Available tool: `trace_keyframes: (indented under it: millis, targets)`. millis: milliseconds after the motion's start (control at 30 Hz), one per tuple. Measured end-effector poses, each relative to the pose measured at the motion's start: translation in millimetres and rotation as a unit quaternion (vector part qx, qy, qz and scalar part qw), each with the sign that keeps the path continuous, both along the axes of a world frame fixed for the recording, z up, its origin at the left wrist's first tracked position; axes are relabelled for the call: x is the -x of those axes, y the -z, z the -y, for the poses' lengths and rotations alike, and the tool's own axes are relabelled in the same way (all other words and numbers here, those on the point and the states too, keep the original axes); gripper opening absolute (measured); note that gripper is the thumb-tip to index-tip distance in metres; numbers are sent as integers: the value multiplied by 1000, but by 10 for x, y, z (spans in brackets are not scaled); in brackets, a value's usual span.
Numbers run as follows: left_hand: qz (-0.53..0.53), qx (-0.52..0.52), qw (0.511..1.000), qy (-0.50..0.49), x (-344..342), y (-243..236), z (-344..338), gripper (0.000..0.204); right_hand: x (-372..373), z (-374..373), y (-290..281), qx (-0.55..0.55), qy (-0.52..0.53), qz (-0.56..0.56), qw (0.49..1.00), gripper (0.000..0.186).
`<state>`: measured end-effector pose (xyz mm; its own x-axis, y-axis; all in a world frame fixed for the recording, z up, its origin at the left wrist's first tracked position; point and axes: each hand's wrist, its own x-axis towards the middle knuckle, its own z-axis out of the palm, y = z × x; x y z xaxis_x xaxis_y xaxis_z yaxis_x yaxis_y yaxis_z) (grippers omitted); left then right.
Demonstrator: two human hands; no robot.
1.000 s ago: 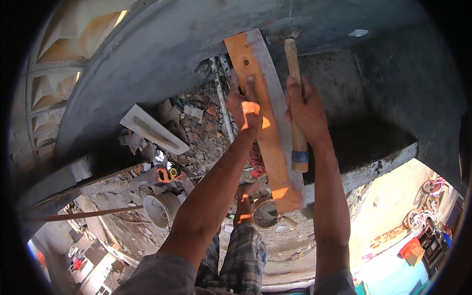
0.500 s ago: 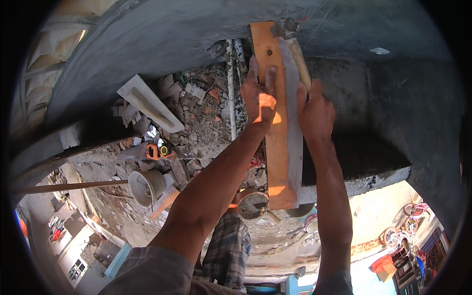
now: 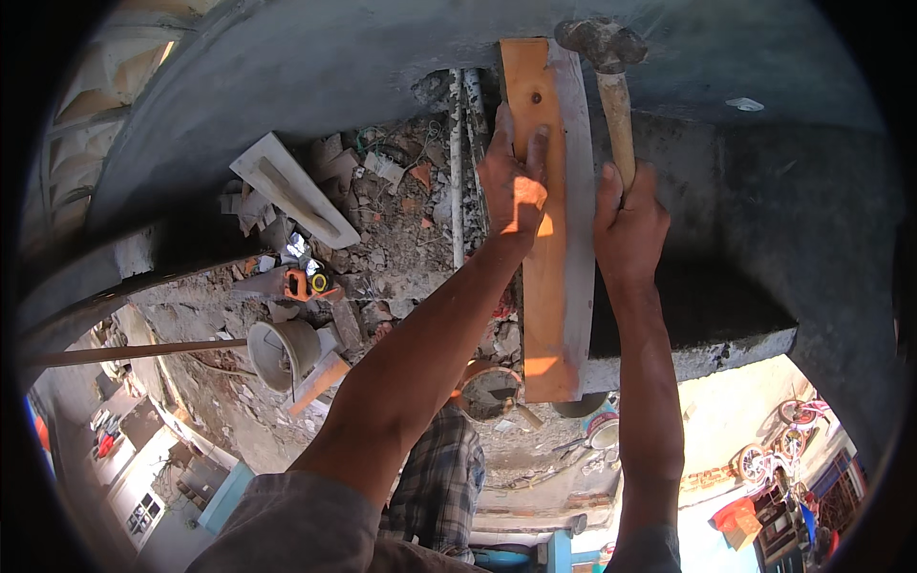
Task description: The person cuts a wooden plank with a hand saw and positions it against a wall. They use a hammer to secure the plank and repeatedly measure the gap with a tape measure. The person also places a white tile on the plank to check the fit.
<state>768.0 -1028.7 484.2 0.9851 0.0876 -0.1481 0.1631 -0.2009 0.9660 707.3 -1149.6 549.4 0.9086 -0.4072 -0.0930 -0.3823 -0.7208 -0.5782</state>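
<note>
A long orange-brown wooden plank reaches from the dark wall toward me, its pale grey edge facing right. My left hand grips the plank's left side near the far end, thumb lying on its face. My right hand is closed round the wooden handle of a hammer. The hammer's dark metal head stands at the far end, just right of the plank and apart from it as far as I can see. Right of the plank lies a dark concrete slab with a rough pale front edge.
A plastering float lies on rubble at the left. Nearer are an orange-handled saw, a yellow tape measure and a pale bucket. Two pale poles stand left of the plank. Below it sits a round container.
The hammer and my right hand have moved right, away from the plank's far end. The plank and my left hand appear slightly farther right in view.
</note>
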Motion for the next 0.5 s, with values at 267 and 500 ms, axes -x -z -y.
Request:
trace_keyframes:
  millis: [267, 500]
  targets:
    - [36, 9, 999, 0, -53, 125, 42, 54, -112, -2, -18, 1, 16, -22, 1000, 37]
    - [75, -44, 995, -42, -34, 316, -26, 45, 386, -181, -430, -38, 74, 38, 996, 38]
